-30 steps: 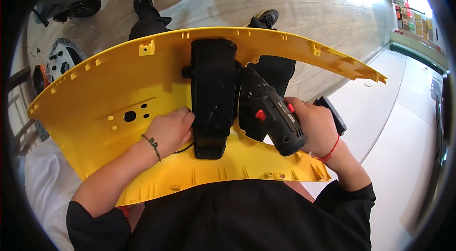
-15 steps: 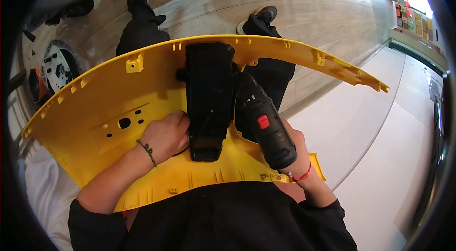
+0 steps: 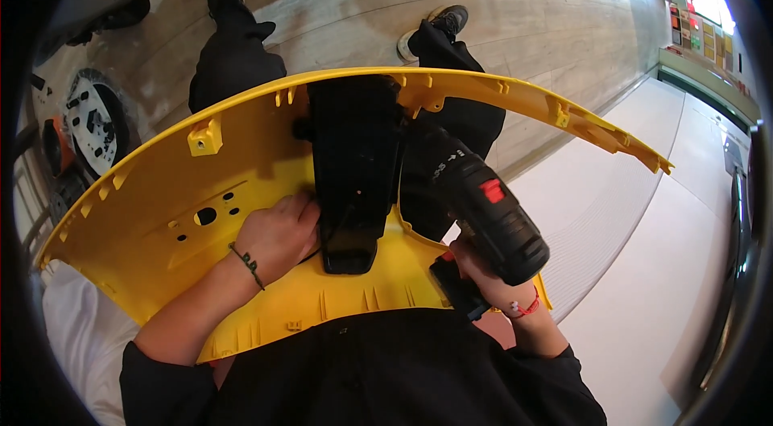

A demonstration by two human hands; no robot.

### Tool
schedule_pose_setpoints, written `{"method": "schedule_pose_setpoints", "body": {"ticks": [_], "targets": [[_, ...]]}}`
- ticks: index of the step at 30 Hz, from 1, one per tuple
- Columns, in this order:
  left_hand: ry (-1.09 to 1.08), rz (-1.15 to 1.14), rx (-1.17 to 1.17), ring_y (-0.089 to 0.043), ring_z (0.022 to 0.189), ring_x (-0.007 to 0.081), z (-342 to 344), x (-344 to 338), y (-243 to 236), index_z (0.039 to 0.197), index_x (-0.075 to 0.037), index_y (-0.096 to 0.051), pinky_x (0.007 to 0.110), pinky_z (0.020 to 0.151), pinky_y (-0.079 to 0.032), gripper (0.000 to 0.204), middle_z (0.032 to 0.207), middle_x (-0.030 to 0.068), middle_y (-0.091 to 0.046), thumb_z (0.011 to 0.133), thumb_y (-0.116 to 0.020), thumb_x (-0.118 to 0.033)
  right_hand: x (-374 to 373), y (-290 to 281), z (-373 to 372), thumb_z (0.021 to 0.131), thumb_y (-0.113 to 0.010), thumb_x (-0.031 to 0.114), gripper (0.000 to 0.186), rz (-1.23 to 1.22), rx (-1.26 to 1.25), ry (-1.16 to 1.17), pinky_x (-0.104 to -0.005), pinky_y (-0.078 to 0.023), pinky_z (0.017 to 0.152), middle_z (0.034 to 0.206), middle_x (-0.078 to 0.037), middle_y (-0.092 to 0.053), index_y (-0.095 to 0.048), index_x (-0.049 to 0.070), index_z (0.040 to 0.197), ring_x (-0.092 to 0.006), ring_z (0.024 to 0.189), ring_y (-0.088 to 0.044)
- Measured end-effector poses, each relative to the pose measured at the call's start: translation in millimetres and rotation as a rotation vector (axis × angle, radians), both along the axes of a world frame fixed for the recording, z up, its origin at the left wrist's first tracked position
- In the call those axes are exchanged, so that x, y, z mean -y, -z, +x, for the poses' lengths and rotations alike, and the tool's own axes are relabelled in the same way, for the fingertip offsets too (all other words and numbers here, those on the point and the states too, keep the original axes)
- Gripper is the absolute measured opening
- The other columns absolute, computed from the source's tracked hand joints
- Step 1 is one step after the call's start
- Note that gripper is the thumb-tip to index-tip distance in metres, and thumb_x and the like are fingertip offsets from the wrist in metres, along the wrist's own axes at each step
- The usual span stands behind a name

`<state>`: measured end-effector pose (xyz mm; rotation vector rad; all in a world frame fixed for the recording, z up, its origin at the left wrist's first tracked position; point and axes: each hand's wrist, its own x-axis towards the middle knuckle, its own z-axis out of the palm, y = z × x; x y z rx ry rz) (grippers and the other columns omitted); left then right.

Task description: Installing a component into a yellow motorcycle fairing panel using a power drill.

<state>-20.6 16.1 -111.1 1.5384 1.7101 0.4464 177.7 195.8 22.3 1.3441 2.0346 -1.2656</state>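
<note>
Head view: a curved yellow plastic panel [image 3: 161, 208] lies across my lap, a black bracket [image 3: 354, 160] set at its middle. My left hand [image 3: 278, 237] presses flat beside it; my right hand [image 3: 483, 277] grips a black cordless drill [image 3: 475, 200], fingers wrapped round its handle.

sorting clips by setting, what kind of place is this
Probably a workshop or assembly area. The right hand holds a cordless drill against a black part on a large yellow plastic panel, steadied by the left hand; wheel-like parts lie on the floor.
</note>
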Motion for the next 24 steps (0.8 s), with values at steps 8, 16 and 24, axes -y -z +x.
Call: {"method": "schedule_pose_setpoints", "body": {"ticks": [8, 16, 24], "targets": [[-0.018, 0.054, 0.003, -0.059, 0.078, 0.0216, -3.0, 2.7, 1.2, 0.086, -0.004, -0.054, 0.032, 0.057, -0.050, 0.017, 0.086, 0.0076, -0.053, 0.074, -0.062, -0.013, 24.8, -9.9, -42.8, 0.084, -0.061, 0.004, 0.029, -0.261, -0.119, 0.663, -0.0236, -0.045, 0.056, 0.080, -0.004, -0.059, -0.055, 0.002, 0.112, -0.0098, 0.057, -0.055], [-0.013, 0.035, -0.001, -0.059, 0.078, 0.0216, -2.1, 1.6, 0.6, 0.085, -0.005, -0.053, 0.032, 0.057, -0.050, 0.016, 0.087, 0.0080, -0.053, 0.075, -0.061, -0.014, 41.8, -8.6, -57.4, 0.084, -0.055, 0.001, 0.038, -0.406, -0.177, 0.709, -0.0285, -0.048, 0.063, 0.087, -0.009, -0.057, -0.043, -0.001, 0.121, -0.0183, 0.065, -0.061], [-0.029, 0.042, -0.013, -0.058, 0.076, 0.0214, 3.7, 6.7, 3.5, 0.087, -0.006, -0.054, 0.031, 0.058, -0.050, 0.020, 0.086, 0.0077, -0.051, 0.074, -0.063, -0.017, 46.6, -1.3, -67.5, 0.085, -0.058, 0.001, 0.036, -0.507, -0.204, 0.804, -0.0256, -0.048, 0.062, 0.077, -0.008, -0.060, -0.044, 0.000, 0.118, -0.0136, 0.064, -0.061]]}}
